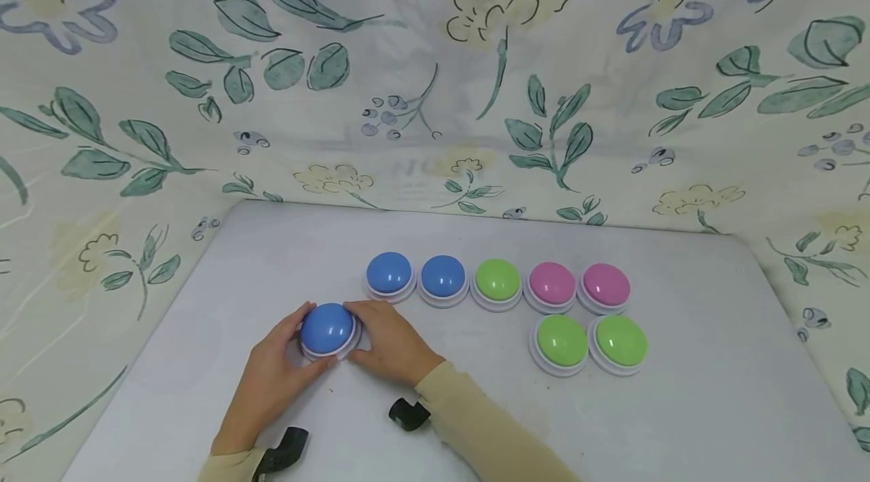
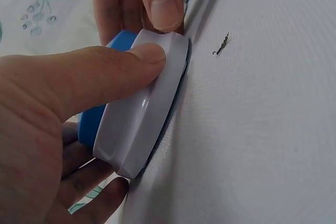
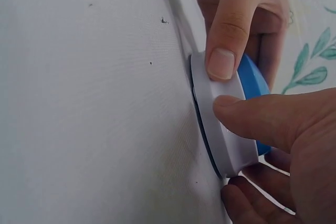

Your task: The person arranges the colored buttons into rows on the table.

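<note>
A round push button with a blue dome [image 1: 328, 328] and a white base sits at the left of the white tabletop, between both hands. My left hand [image 1: 270, 375] grips its left side, with the thumb [image 2: 149, 53] on the white rim and the other fingers curled round the far side. From the right, my right hand [image 1: 396, 344] holds the same button, its thumb [image 3: 227, 104] also pressed on the white rim. In both wrist views the two thumbs lie close together, and the base is right at the table surface.
Behind stands a row of similar buttons: two blue ones [image 1: 389, 273] [image 1: 443, 276], a green one [image 1: 498, 279] and two pink ones [image 1: 552, 283] [image 1: 607, 284]. Two more green buttons [image 1: 561, 340] [image 1: 621, 340] stand in front at the right. Flower-patterned cloth [image 1: 408, 74] surrounds the table [image 1: 707, 406].
</note>
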Motion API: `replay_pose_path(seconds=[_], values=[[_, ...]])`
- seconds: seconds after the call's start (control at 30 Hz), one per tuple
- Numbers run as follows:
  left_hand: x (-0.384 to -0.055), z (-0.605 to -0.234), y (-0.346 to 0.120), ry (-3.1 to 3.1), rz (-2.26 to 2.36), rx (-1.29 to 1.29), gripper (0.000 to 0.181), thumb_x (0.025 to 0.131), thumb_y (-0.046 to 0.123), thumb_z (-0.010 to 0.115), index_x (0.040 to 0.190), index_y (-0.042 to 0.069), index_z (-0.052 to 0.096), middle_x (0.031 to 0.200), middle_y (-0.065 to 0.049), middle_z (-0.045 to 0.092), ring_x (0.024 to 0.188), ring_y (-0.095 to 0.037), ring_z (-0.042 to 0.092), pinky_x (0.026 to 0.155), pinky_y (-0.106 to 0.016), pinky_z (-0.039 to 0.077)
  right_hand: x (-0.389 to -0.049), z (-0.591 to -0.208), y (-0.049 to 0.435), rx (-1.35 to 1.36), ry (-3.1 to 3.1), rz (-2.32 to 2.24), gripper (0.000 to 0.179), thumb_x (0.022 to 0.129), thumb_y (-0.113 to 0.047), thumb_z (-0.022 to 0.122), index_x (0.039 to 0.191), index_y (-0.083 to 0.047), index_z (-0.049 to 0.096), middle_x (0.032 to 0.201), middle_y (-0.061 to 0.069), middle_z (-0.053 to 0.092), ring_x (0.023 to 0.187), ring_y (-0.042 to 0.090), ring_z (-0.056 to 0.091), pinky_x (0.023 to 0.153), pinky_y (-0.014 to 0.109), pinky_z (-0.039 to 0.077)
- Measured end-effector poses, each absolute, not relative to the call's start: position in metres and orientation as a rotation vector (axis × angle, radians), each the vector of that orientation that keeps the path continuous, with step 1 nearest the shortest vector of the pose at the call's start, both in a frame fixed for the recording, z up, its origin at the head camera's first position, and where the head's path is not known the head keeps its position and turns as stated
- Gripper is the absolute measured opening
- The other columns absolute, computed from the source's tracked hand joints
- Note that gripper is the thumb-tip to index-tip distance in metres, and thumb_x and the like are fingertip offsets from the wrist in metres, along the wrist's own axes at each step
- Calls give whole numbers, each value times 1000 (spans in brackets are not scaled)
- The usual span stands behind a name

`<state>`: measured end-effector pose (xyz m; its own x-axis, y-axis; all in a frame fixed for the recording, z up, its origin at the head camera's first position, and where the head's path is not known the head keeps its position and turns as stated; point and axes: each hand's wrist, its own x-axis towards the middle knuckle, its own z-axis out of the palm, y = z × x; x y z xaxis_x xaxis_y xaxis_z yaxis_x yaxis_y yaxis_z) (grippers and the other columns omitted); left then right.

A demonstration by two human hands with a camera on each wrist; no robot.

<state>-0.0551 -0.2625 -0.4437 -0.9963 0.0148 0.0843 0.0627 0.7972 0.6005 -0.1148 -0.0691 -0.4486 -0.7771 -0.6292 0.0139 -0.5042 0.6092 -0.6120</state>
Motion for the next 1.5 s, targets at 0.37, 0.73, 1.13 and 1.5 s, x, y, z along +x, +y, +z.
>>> replay_pose_path(seconds=[0.37,0.73,1.13,1.5], values=[[-53,-442,-267,-2872,-995,-136,85,78,13,87,149,-1,43,146,-25,50,131,-47,49,105,-62,41,-114,-449,-72,-926,2651,-961,61,92,-22,75,146,-8,51,145,2,56,138,14,47,115,23,33],[-54,-447,-266,-2834,-1005,-155,86,75,9,88,148,-1,44,144,-23,53,129,-46,52,103,-61,43,-112,-451,-68,-929,2669,-964,61,92,-24,75,147,-9,50,146,0,55,138,13,46,115,22,34],[-55,-443,-251,-2806,-996,-202,87,74,8,88,148,-1,44,144,-21,53,126,-42,56,102,-61,45,-111,-443,-51,-933,2684,-959,62,93,-24,74,148,-10,49,148,0,52,139,14,44,116,25,34],[-53,-438,-241,-2793,-967,-234,88,72,8,90,148,1,45,145,-19,54,126,-40,56,101,-60,46,-108,-436,-36,-999,2718,-935,64,91,-25,76,147,-8,49,147,2,54,138,16,46,116,27,35]])
